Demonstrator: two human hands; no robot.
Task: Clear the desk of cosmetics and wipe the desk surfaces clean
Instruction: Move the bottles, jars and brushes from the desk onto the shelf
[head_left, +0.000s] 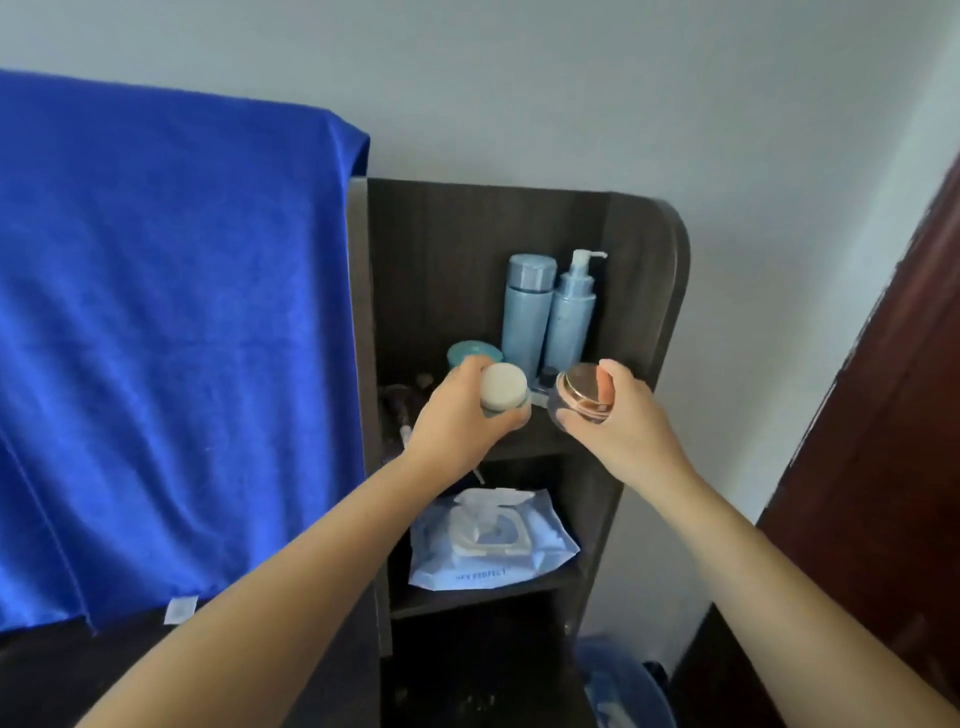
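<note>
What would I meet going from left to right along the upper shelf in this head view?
Teal round tin → white-lidded jar in the left hand → tall blue bottle → blue pump bottle → rose-gold-lidded jar in the right hand.

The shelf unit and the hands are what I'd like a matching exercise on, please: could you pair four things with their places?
Things:
1. white-lidded jar
2. rose-gold-lidded jar
3. wet wipes pack
4. pump bottle

Places:
A. standing at the back of the upper shelf
B. held in the right hand
C. lying on the lower shelf
D. held in the left hand

Pairs: 1-D, 2-B, 3-C, 4-A
</note>
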